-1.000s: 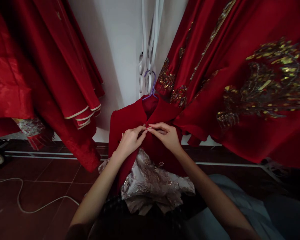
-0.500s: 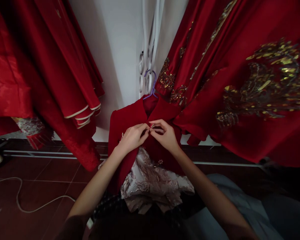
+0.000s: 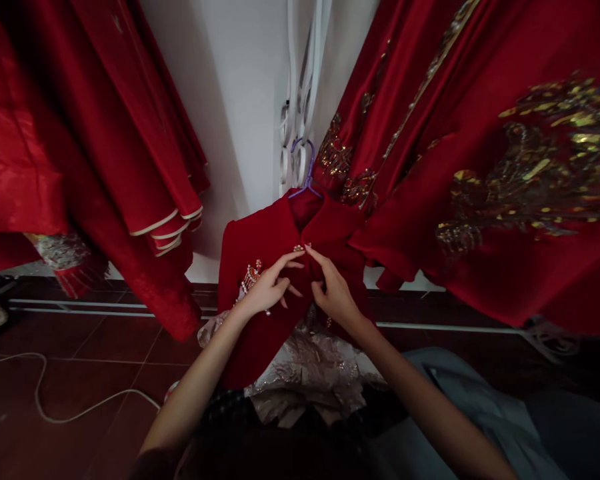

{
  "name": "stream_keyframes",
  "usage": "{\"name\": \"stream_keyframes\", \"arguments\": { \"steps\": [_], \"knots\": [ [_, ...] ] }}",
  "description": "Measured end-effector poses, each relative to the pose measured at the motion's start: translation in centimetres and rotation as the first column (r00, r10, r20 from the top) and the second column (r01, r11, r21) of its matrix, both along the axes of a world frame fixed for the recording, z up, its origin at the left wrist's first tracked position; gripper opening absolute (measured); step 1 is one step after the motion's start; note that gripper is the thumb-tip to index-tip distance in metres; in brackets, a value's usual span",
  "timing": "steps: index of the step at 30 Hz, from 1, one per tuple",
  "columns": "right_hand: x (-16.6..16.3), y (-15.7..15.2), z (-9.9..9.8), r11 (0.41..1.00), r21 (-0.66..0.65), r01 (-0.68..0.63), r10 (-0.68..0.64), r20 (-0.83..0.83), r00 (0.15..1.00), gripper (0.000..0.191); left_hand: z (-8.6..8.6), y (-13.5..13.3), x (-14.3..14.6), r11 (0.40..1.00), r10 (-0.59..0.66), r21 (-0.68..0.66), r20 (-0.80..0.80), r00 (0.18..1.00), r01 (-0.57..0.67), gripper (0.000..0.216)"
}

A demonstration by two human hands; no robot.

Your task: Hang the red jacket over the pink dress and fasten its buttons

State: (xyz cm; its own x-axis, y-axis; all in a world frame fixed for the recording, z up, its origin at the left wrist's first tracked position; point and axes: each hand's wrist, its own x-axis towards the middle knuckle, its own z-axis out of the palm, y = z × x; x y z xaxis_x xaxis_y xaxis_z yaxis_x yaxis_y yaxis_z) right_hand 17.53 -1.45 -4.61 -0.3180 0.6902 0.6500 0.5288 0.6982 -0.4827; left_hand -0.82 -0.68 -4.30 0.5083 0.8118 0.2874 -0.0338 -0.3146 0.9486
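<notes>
A: Grips first. Left hand (image 3: 270, 288)?
B: Palm down on the front of the red jacket (image 3: 260, 247), index finger stretched up and right to the small clasp (image 3: 299, 248) at the collar closure. Other fingers loosely spread and curled on the cloth. Not closed around anything I can confirm; fingertip just touches by the clasp.

A: Right hand (image 3: 336, 292)?
B: Mirror pose. Index finger points up and left, its tip meeting the left fingertip at the clasp. Thumb tucked under, remaining fingers bent, pressing or lightly pinching the right jacket flap. Whether cloth is really pinched, can't tell.

A: Arms?
B: Both forearms bare, rising from the bottom edge and converging in a V at the wrists, left from lower left, right from lower right.

A: Where's the jacket?
B: Directly under both hands, hanging on a purple hanger (image 3: 305, 167) just above the fingertips, hook caught on white metal scrollwork (image 3: 300, 100). Beaded ornament (image 3: 251, 275) on the jacket just left of the left hand.

A: Outward?
B: Below the wrists, pale gold brocade fabric (image 3: 310, 373) bunched up. Right of the right hand, a red satin garment with gold embroidery (image 3: 480, 167), close to the jacket's shoulder. Well left of the left hand, more red garments with cream piping (image 3: 145, 167). White wall (image 3: 230, 100) behind. Dark red floor tiles (image 3: 80, 373) below left, white cable (image 3: 45, 400) lying on them.
</notes>
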Motion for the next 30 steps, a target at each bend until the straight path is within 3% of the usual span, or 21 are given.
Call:
{"name": "stream_keyframes", "arguments": {
  "steps": [3,6,10,12,15,19,25,30],
  "knots": [
    [1.5,0.0,-0.3,0.987,-0.107,0.118,-0.125,-0.057,0.991,0.064,-0.6,0.2,-0.4,0.998,0.059,-0.022,0.027,0.998,-0.059,0.068],
    [2.7,-0.1,-0.6,0.961,-0.225,0.163,-0.197,-0.137,0.971,0.055,-1.6,0.6,-0.3,0.994,0.082,-0.085,0.102,0.991,-0.074,0.055],
    [2.9,-0.2,-0.9,0.949,-0.296,0.107,-0.155,-0.145,0.977,0.041,-3.4,0.9,1.5,0.985,0.166,-0.068,0.120,0.979,-0.159,0.022],
    [2.5,-0.3,-1.2,0.946,-0.311,0.094,-0.135,-0.116,0.984,0.036,-4.2,0.7,2.7,0.974,0.223,-0.051,0.080,0.971,-0.220,0.022],
    [1.7,-0.4,-1.7,0.934,-0.355,0.048,-0.110,-0.157,0.981,0.030,-4.8,0.2,3.9,0.980,0.179,-0.091,0.023,0.984,-0.176,0.034],
    [1.4,-0.5,-1.9,0.925,-0.380,0.027,-0.119,-0.220,0.968,0.025,-4.4,-0.2,3.9,0.995,0.091,-0.032,0.013,0.996,-0.090,0.021],
    [1.0,-0.5,-1.8,0.943,-0.333,0.010,-0.147,-0.390,0.909,0.022,-2.3,-0.6,3.2,0.981,0.106,0.167,-0.016,0.994,-0.102,0.019],
    [0.1,-0.9,-1.4,0.929,-0.368,-0.051,-0.123,-0.435,0.892,0.023,-1.6,-0.6,3.9,0.996,-0.061,0.064,0.078,0.995,0.056,0.022]
  ]
}}
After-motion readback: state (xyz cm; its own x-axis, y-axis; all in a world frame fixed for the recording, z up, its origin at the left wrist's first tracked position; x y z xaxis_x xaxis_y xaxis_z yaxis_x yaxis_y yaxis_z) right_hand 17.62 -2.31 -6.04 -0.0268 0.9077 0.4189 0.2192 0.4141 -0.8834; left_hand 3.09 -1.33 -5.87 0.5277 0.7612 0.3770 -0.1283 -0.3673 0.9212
